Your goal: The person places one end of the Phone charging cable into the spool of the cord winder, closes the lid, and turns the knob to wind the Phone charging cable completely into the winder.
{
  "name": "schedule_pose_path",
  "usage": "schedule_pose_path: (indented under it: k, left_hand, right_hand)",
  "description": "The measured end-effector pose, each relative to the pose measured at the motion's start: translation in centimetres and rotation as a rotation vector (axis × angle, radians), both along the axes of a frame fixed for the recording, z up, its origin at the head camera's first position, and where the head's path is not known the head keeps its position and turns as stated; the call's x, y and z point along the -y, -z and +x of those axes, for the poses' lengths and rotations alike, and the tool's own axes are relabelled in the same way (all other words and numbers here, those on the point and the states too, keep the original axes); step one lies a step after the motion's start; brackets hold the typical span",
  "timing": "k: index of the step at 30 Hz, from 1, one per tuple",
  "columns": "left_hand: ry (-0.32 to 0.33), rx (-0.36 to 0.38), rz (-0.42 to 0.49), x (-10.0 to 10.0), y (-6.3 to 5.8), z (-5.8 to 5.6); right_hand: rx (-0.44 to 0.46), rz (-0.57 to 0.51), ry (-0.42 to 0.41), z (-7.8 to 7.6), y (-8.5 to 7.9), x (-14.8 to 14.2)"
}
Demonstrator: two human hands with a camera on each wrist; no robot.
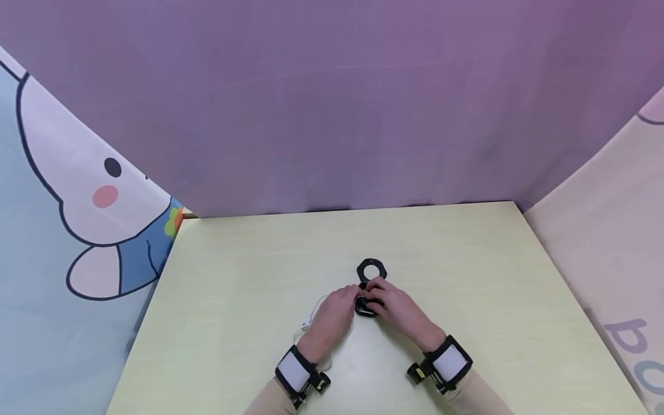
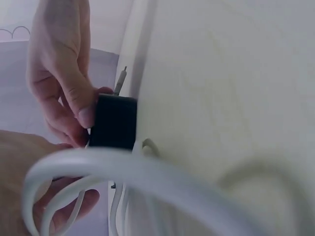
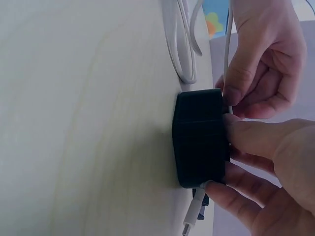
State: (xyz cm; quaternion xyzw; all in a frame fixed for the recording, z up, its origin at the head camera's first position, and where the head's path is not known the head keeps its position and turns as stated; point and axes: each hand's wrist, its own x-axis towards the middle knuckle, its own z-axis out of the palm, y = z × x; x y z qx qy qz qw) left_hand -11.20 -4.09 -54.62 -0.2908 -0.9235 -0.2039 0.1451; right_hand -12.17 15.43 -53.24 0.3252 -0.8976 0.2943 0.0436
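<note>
A black angular cable case (image 3: pixel 201 140) sits low on the table between both hands. A white charging cable (image 3: pixel 227 44) runs to its top, and the cable's metal-tipped plug (image 3: pixel 194 214) sticks out at the side near the right hand. My left hand (image 1: pixel 334 319) pinches the cable with thumb and fingers right at the case's upper edge. With thumb over the top and fingertips at the side by the plug, my right hand (image 1: pixel 402 311) grips the case. The inside of the case is hidden by the fingers.
A black angular ring (image 1: pixel 371 270) with a round hole lies just beyond the hands. Loose loops of white cable (image 1: pixel 314 311) spread beside and under the left forearm. A purple cloth wall (image 1: pixel 332 115) stands behind the pale table (image 1: pixel 249 259).
</note>
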Motion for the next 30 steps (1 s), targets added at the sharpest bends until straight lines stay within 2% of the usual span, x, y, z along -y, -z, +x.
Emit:
schedule_pose_path:
  k: [6, 13, 17, 23, 30]
  left_hand:
    - [-0.021, 0.002, 0.045, 0.5, 0.1, -0.6]
    - [-0.031, 0.103, 0.020, 0.7, -0.1, -1.4]
    - [0.000, 0.141, -0.004, 0.8, -0.6, -1.6]
    - [0.048, 0.135, -0.076, 1.2, -1.0, -1.6]
    - [0.067, 0.080, -0.125, 1.5, -0.8, -1.0]
  right_hand:
    - [0.002, 0.003, 0.003, 0.0, 0.1, 0.0]
    - [0.005, -0.002, -0.012, 0.0, 0.0, 0.0]
    - [-0.020, 0.027, -0.018, 0.0, 0.1, 0.0]
    - [-0.127, 0.125, -0.019, 0.1, 0.1, 0.1]
    - [-0.182, 0.140, -0.030, 0.2, 0.0, 0.2]
